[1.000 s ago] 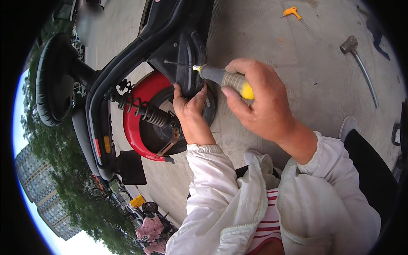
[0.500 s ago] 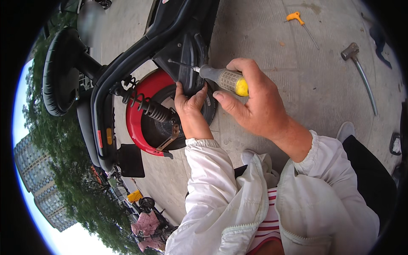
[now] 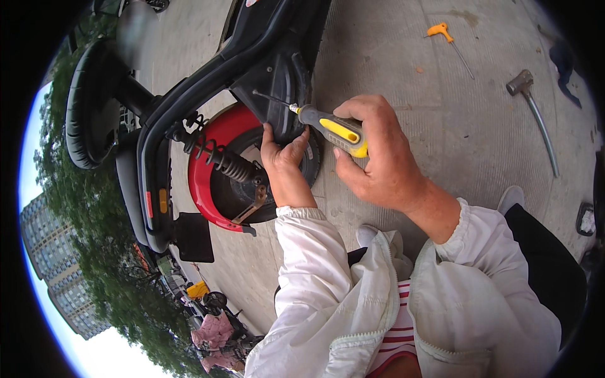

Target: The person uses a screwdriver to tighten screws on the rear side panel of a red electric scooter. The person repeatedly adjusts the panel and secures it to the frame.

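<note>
My right hand (image 3: 387, 157) grips a screwdriver (image 3: 332, 129) by its grey and yellow handle. The shaft points up and left across a black plastic panel (image 3: 268, 79) on a scooter; whether the tip sits in a screw cannot be made out. Just below, my left hand (image 3: 283, 151) holds the panel's lower end, thumb and a finger on either side, other fingers hidden. Behind that hand is the rear wheel (image 3: 309, 167), partly under a red mudguard (image 3: 205, 179). A coil-spring shock absorber (image 3: 220, 157) runs down beside the wheel.
On the concrete floor (image 3: 378, 57) at right lie an orange-handled hex key (image 3: 441, 30) and a hammer (image 3: 532, 116). The black scooter seat (image 3: 88, 107) stands at left. Parked two-wheelers (image 3: 220, 327), trees and a tall building show beyond.
The screwdriver handle has rolled in my right hand, so its yellow inlay now shows. That hand has shifted slightly down and right. My left hand stays on the panel.
</note>
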The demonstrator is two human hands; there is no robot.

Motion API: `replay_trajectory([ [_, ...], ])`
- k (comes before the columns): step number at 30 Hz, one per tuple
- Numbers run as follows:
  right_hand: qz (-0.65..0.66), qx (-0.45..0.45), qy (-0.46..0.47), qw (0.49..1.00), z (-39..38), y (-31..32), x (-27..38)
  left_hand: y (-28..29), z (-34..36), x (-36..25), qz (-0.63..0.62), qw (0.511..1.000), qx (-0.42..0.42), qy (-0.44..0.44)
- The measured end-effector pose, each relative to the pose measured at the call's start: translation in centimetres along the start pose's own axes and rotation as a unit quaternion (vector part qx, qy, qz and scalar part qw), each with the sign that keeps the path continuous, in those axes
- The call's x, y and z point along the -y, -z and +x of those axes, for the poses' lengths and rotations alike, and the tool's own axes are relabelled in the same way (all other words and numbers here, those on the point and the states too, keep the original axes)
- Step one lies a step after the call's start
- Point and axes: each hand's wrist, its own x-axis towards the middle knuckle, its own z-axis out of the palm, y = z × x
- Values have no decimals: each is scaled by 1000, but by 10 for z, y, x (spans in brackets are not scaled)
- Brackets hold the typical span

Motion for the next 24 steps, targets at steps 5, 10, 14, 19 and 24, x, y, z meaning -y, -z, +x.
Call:
replay_trajectory([
  [5,-15,93,-106,990,5,12,8,18,18,-14,-37,998,23,53],
  [10,32,-30,-27,999,4,0,1,13,15,-9,-28,998,29,47],
  [14,88,84,-163,979,-1,8,5,15,16,-11,-34,999,16,38],
  [19,15,-44,15,999,9,4,2,7,9,-4,-4,1000,20,23],
  [24,53,113,-258,958,14,18,12,11,9,-7,-39,999,8,15],
])
